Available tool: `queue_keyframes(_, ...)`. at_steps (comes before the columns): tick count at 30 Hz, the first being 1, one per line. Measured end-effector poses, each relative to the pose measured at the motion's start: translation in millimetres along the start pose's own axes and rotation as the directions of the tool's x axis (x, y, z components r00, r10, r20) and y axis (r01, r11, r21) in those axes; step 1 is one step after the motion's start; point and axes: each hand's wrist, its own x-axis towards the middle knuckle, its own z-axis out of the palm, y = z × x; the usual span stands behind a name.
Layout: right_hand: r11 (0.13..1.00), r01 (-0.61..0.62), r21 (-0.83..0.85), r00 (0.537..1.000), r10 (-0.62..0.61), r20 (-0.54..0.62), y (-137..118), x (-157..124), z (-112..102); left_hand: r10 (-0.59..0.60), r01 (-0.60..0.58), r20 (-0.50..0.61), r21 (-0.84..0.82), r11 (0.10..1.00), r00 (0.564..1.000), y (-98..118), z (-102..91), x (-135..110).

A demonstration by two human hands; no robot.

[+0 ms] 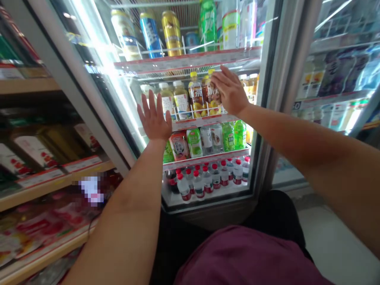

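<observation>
1. Facing a lit drinks fridge (280,71) across the middle of the scene, stocked in four rows.
2. Having a wooden shelf unit (59,85) near on the left, with labelled bottles (32,150) and blurred pink packs (44,223), and a second fridge (341,97) on the right.
3. Wearing a purple shirt (237,257) and dark clothing (279,213), in sight at the near edge.
4. Holding the left hand (156,122) up, open with spread fingers, at the left end of the white-capped bottles (181,99).
5. Holding the right hand (231,89) up, open with slightly bent fingers, partly hiding the right side of the brown tea bottles (197,95); for both hands, impossible to tell if touching anything.
6. Seeing upright cans (171,33) in the top row, left of a green bottle (208,23).
7. Finding the brown tea bottles, yellow-capped, in the second row from the top, right of the white-capped bottles.
8. Seeing a red pack (179,146) just left of a green pack (194,142) in the third row.
9. Seeing small red-capped bottles (198,185) in the bottom row.
</observation>
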Motion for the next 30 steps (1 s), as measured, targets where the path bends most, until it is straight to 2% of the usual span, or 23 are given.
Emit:
queue_keyframes(3,1.0,0.027,0.014,1.0,-0.026,-0.016,2.3,-3.0,5.3,-0.013,0.013,0.0,-0.001,1.0,1.0,-0.6,0.2,0.7)
queue_keyframes(9,0.992,0.111,-0.058,0.991,-0.106,0.076,-8.8,-10.0,-0.7,-0.002,0.002,0.006,0.002,1.0,1.0,-0.7,0.7,0.4)
queue_keyframes(11,0.994,0.083,-0.064,0.996,-0.081,0.032,-10.5,-5.5,1.6,0.02,-0.02,-0.01,0.033,0.999,1.0,-2.5,2.4,-0.2)
queue_keyframes(14,0.997,-0.021,-0.068,0.998,0.017,-0.057,-14.5,-6.4,10.0,0.043,-0.042,-0.015,0.088,0.995,0.999,-5.0,4.9,-0.7)
queue_keyframes(16,0.995,-0.061,-0.082,0.997,0.057,-0.049,-18.8,-13.7,13.8,0.043,-0.043,-0.007,0.084,0.996,0.999,-4.9,5.1,-1.0)
queue_keyframes(20,0.995,0.001,-0.099,0.997,0.006,0.071,-23.7,-19.9,7.5,0.021,-0.022,0.01,0.074,0.997,1.0,-1.4,3.1,-1.6)
queue_keyframes(22,0.992,0.036,-0.12,0.997,-0.028,0.067,-23.2,-11.8,0.8,0.013,-0.015,0.022,0.102,0.995,1.0,-1.0,3.1,-1.3)
queue_keyframes(24,0.986,0.051,-0.161,0.999,-0.05,0.011,-22.4,-1.8,-4.0,0.015,-0.019,0.031,0.116,0.993,0.999,-2.1,4.2,-0.5)
queue_keyframes(27,0.982,0.012,-0.189,0.999,-0.021,-0.045,-23.8,1.8,-5.8,0.016,-0.017,0.017,0.098,0.995,1.0,-3.4,6.2,0.5)
queue_keyframes(30,0.993,0.007,-0.119,0.999,-0.002,0.041,-27.3,-7.9,-7.3,-0.007,0.006,0.013,0.056,0.998,1.0,-1.7,6.2,0.2)
